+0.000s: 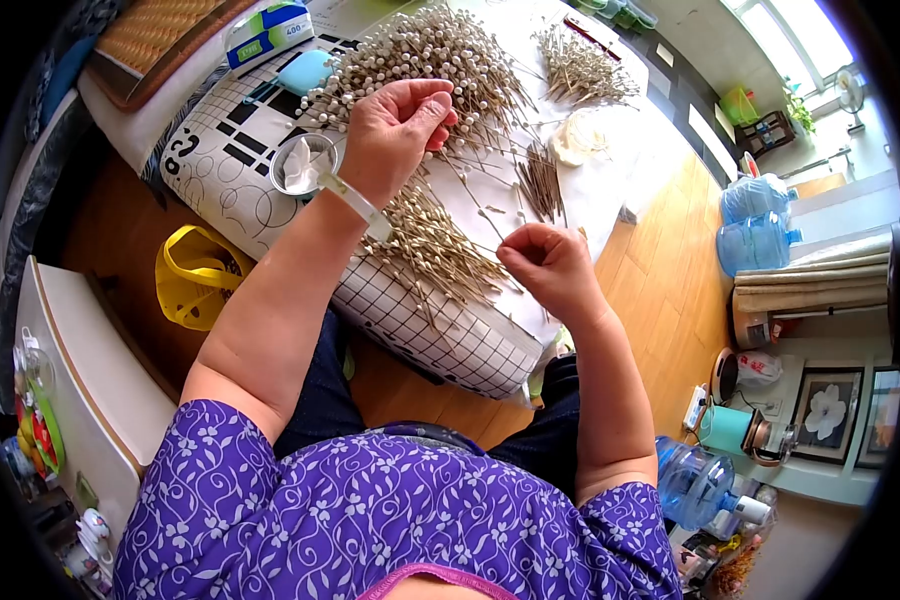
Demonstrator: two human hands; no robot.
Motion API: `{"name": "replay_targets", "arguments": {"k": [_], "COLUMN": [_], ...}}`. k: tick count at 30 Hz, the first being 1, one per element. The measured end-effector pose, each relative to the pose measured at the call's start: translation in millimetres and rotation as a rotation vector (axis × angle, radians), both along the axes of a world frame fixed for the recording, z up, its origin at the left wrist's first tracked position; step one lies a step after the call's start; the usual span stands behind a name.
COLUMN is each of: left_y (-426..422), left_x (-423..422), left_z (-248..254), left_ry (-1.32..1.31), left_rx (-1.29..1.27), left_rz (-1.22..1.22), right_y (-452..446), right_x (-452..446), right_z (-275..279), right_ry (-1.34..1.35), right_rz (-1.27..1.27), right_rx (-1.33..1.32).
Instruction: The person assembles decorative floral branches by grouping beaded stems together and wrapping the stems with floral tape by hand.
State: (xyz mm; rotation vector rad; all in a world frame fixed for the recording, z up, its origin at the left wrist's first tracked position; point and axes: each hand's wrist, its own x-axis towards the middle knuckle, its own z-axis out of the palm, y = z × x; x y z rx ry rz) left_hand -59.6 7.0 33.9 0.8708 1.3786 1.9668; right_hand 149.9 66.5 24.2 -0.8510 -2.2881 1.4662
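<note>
My left hand, with a pale bracelet on its wrist, is raised in a pinch over the table; anything between its fingertips is too small to make out. Closer to the table's right edge, my right hand is closed with its fingertips at the end of a thin stem. Behind my left hand spreads a large pile of white-tipped stems. A bundle of beige-tipped stems lies between my forearms. Short brown sticks lie beyond my right hand, beside a cream-coloured roll.
Left of my left hand stands a cup with white pieces, near a light blue object and a tissue pack. Another stem bunch is at the back right. A yellow bag hangs below the table's left edge.
</note>
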Motion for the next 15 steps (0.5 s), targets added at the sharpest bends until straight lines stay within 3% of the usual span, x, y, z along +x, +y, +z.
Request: {"name": "replay_targets", "arguments": {"k": [2,3,8,11,15], "left_y": [-0.1,0.3,-0.2,1.4,2.7], "left_x": [2.8,2.8,-0.1,1.0,1.7], "left_z": [0.0,-1.6,-0.4,-0.8,-3.4], "left_ry": [-0.002,-0.008,0.001,-0.002,0.019], "left_rx": [-0.005,0.006,0.026,0.025,0.022], "left_rz": [-0.011,-0.008,0.05,0.043,0.04], "right_y": [-6.6,-2.8,4.1,-20.8,-24.9], "right_x": [-2.4,-1.8,2.8,-6.2,-16.5], "right_z": [9.7,4.3,-14.0,5.6,-13.4], "right_ry": [-0.047,-0.233,-0.091,-0.123,-0.234], "right_rz": [0.118,0.104,-0.042,0.058,0.086], "right_rx": [0.268,0.192,0.157,-0.115,-0.003]}}
